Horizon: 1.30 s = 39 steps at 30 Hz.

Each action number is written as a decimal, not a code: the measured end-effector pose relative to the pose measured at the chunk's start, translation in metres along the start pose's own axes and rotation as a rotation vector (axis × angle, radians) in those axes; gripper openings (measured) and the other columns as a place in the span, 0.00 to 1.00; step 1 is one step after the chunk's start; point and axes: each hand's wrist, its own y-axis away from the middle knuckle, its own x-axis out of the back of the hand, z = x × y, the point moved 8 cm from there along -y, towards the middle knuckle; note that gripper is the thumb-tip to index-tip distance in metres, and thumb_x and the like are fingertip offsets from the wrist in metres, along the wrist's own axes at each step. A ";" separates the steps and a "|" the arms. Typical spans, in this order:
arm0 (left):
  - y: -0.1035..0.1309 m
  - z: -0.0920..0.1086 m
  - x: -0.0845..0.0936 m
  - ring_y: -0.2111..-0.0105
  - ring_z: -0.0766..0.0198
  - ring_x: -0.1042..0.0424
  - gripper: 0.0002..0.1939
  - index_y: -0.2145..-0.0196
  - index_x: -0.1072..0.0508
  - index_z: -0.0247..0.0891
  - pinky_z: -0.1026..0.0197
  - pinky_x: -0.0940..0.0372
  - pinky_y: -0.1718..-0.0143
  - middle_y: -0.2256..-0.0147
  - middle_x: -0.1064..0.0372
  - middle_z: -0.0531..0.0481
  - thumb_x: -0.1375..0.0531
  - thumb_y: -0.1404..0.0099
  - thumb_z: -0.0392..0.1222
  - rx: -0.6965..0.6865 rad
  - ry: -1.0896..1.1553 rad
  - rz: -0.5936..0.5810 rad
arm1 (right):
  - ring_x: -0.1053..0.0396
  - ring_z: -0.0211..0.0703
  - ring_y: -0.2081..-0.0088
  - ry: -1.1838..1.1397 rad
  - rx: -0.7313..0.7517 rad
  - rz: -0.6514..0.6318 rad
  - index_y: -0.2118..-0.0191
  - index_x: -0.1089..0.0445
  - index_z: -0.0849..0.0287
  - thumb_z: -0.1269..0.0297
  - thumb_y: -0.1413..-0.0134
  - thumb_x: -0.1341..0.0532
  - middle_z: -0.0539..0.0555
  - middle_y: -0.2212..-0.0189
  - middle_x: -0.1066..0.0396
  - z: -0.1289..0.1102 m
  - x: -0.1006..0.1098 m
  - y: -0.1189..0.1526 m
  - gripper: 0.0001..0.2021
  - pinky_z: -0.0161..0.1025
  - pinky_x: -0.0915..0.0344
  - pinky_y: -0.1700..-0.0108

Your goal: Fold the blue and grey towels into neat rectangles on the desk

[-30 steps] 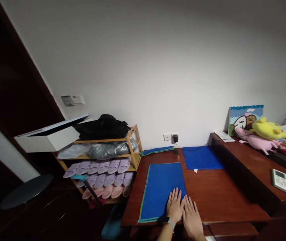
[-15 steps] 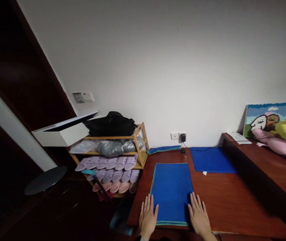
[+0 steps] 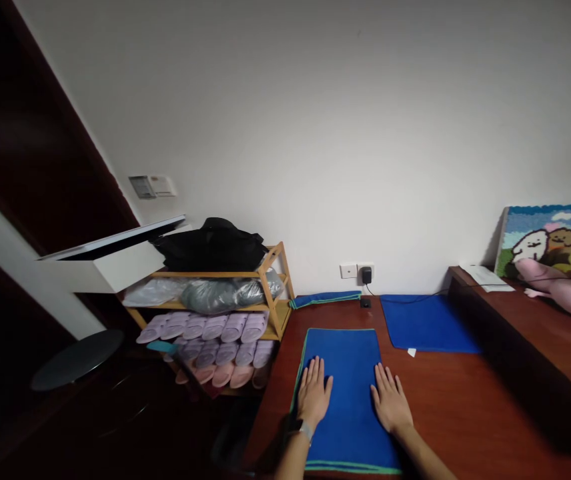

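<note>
A folded blue cloth (image 3: 348, 407) with green edging lies flat on the reddish-brown wooden table (image 3: 445, 400). My left hand (image 3: 314, 393) rests palm down on its left side, fingers stretched forward. At the cloth's right edge my right hand (image 3: 390, 400) lies flat, fingers out and slightly spread, partly over the cloth. Neither hand grips anything. Farther back on the right is another blue cloth (image 3: 428, 323), with a small white tag (image 3: 411, 352) at its front edge. A narrow folded blue cloth (image 3: 325, 299) lies along the wall.
On the left stands a wooden shoe rack (image 3: 275, 293) with several slippers (image 3: 233, 327), a black bag (image 3: 213, 248) and a white box (image 3: 100, 267). A plugged-in black adapter (image 3: 366, 275) trails a cable. Plush toys (image 3: 560, 287) sit on the raised right-hand surface.
Both hands have moved forward along the cloth, the left one also inward onto it. The view has shifted slightly.
</note>
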 end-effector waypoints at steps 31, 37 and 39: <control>-0.016 -0.056 -0.019 0.28 0.52 0.52 0.39 0.28 0.50 0.33 0.46 0.51 0.29 0.28 0.53 0.42 0.60 0.25 0.63 0.090 -0.036 0.027 | 0.67 0.46 0.25 -0.001 0.070 -0.013 0.26 0.56 0.58 0.51 0.30 0.63 0.47 0.26 0.62 -0.015 0.037 -0.088 0.32 0.48 0.68 0.26; -0.019 -0.063 -0.026 0.29 0.52 0.51 0.37 0.27 0.53 0.38 0.44 0.51 0.29 0.28 0.53 0.45 0.60 0.24 0.61 0.045 -0.042 0.028 | 0.67 0.44 0.25 0.004 0.048 -0.054 0.25 0.59 0.59 0.50 0.30 0.63 0.49 0.25 0.61 -0.005 0.017 -0.121 0.33 0.46 0.70 0.27; -0.027 -0.069 -0.023 0.29 0.53 0.51 0.36 0.27 0.54 0.40 0.44 0.53 0.29 0.28 0.54 0.47 0.60 0.24 0.61 0.005 -0.038 -0.002 | 0.67 0.43 0.25 0.003 0.043 -0.046 0.25 0.59 0.59 0.50 0.30 0.63 0.49 0.25 0.60 -0.004 0.011 -0.121 0.34 0.46 0.70 0.27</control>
